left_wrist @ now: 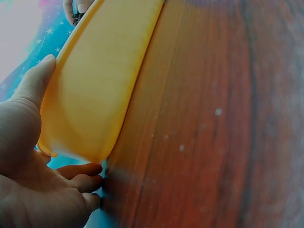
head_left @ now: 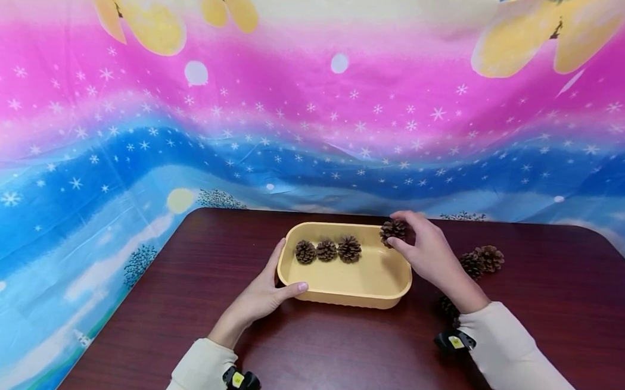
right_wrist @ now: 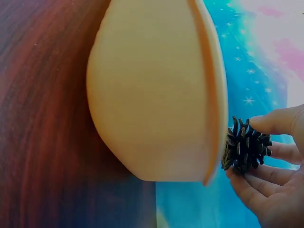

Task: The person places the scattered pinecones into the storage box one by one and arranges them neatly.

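Observation:
A yellow oblong container (head_left: 350, 284) stands on the table, with a row of three brown pine cones (head_left: 327, 251) inside toward its left and back. My left hand (head_left: 258, 296) holds the container's left end, thumb at the front rim and fingers round the side. The left wrist view shows that thumb (left_wrist: 35, 83) against the yellow wall. My right hand (head_left: 429, 250) pinches another pine cone (head_left: 392, 231) between thumb and fingers above the container's back right rim. In the right wrist view, this pine cone (right_wrist: 245, 146) appears beside the rim, its scales spread.
More pine cones (head_left: 488, 258) lie on the dark red-brown wooden table (head_left: 551, 329) to the right, partly hidden behind my right forearm. Behind the table's far edge hangs a colourful snowflake-patterned cloth (head_left: 296, 110). A black wrist device (head_left: 242, 381) sits at each sleeve.

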`<move>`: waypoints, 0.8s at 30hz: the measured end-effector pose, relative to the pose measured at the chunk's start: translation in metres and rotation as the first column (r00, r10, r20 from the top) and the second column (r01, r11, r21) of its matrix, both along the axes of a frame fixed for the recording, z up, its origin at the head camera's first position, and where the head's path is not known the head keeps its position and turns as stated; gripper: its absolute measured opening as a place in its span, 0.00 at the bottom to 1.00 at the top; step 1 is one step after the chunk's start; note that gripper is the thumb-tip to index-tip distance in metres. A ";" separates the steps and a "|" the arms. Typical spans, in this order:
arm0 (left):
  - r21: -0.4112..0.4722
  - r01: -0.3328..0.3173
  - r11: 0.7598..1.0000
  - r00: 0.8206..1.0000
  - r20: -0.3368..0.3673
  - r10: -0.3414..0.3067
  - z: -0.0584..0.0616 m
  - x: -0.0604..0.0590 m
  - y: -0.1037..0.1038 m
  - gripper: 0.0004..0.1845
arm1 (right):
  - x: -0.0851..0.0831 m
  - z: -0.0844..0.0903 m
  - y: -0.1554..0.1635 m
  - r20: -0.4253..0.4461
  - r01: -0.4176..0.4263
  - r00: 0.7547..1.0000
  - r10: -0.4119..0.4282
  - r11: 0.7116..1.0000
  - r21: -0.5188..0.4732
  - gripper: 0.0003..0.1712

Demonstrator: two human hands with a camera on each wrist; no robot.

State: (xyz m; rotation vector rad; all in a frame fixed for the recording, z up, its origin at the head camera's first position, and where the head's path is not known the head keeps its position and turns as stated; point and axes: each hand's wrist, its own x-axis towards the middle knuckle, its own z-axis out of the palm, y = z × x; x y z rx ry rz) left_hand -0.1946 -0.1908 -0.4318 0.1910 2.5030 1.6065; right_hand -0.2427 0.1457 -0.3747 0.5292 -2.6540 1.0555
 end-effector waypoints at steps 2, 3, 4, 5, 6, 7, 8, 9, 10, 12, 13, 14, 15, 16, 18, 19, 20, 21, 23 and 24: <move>-0.002 0.001 1.000 1.000 -0.002 -0.001 0.000 0.000 0.000 0.60 | -0.001 -0.003 -0.003 -0.001 0.000 1.000 0.000 1.000 -0.007 0.29; -0.004 0.001 1.000 1.000 -0.001 -0.001 0.000 0.000 0.000 0.60 | -0.001 -0.005 -0.004 -0.005 0.001 1.000 -0.001 1.000 -0.009 0.28; -0.005 0.001 1.000 1.000 -0.001 -0.001 0.000 0.000 0.000 0.60 | -0.002 -0.006 -0.005 -0.009 0.000 1.000 0.000 1.000 -0.012 0.28; -0.007 0.001 1.000 1.000 -0.002 -0.001 -0.001 0.000 0.000 0.60 | -0.002 -0.008 -0.007 -0.013 -0.002 1.000 0.002 1.000 -0.013 0.28; -0.009 0.002 1.000 1.000 -0.002 -0.002 -0.001 -0.001 0.000 0.60 | -0.003 -0.009 -0.008 -0.019 -0.004 1.000 0.004 1.000 -0.013 0.28; -0.011 0.002 1.000 1.000 -0.001 -0.002 -0.001 -0.001 0.000 0.60 | -0.003 -0.011 -0.009 -0.020 -0.004 1.000 0.004 1.000 -0.013 0.29; -0.011 0.003 1.000 1.000 -0.003 -0.003 -0.002 -0.001 0.000 0.60 | -0.004 -0.012 -0.010 -0.021 -0.006 1.000 0.006 1.000 -0.011 0.29; -0.011 0.001 1.000 1.000 0.000 -0.001 -0.002 -0.001 0.000 0.60 | -0.004 -0.013 -0.012 -0.025 -0.007 1.000 0.007 1.000 -0.008 0.29; -0.011 0.001 1.000 1.000 -0.002 -0.001 -0.002 -0.002 0.000 0.60 | -0.005 -0.014 -0.013 -0.026 -0.009 1.000 0.009 1.000 -0.004 0.29; -0.010 -0.002 1.000 1.000 0.004 0.002 -0.003 -0.002 -0.001 0.61 | -0.006 -0.017 -0.015 -0.030 -0.008 1.000 0.008 1.000 0.008 0.29; -0.010 -0.004 1.000 1.000 0.007 0.004 -0.003 -0.002 -0.001 0.61 | -0.007 -0.019 -0.016 -0.032 -0.007 0.999 0.007 1.000 0.012 0.28; -0.012 -0.004 1.000 1.000 0.005 0.004 -0.003 -0.002 -0.001 0.61 | -0.007 -0.020 -0.016 -0.037 -0.005 0.999 0.005 1.000 0.020 0.29; -0.013 -0.004 1.000 1.000 0.006 0.004 -0.003 -0.003 -0.001 0.61 | -0.008 -0.022 -0.017 -0.045 -0.002 0.999 0.003 1.000 0.028 0.29; -0.015 -0.004 1.000 1.000 0.004 0.005 -0.004 -0.002 -0.001 0.61 | -0.009 -0.023 -0.017 -0.050 0.000 0.999 0.001 0.999 0.032 0.29; -0.018 -0.006 1.000 1.000 0.006 0.006 -0.003 -0.003 -0.001 0.60 | -0.010 -0.025 -0.018 -0.062 0.007 0.998 -0.005 0.999 0.039 0.29; -0.021 -0.006 1.000 1.000 0.003 0.006 -0.003 -0.002 -0.001 0.60 | -0.010 -0.026 -0.019 -0.068 0.010 0.998 -0.007 0.999 0.042 0.29; -0.024 -0.006 1.000 1.000 0.001 0.006 -0.003 -0.002 -0.001 0.60 | -0.011 -0.027 -0.019 -0.073 0.013 0.997 -0.009 0.999 0.043 0.29; -0.025 -0.008 1.000 1.000 0.003 0.008 -0.003 -0.002 -0.001 0.60 | -0.011 -0.028 -0.020 -0.078 0.013 0.997 -0.010 0.999 0.045 0.28; -0.029 -0.010 1.000 1.000 0.006 0.010 -0.003 -0.002 -0.001 0.60 | -0.011 -0.029 -0.022 -0.096 0.017 0.995 -0.012 0.999 0.051 0.26; -0.030 -0.010 0.999 1.000 0.006 0.011 -0.003 -0.002 -0.001 0.60 | -0.011 -0.030 -0.023 -0.104 0.021 0.994 -0.015 0.998 0.055 0.24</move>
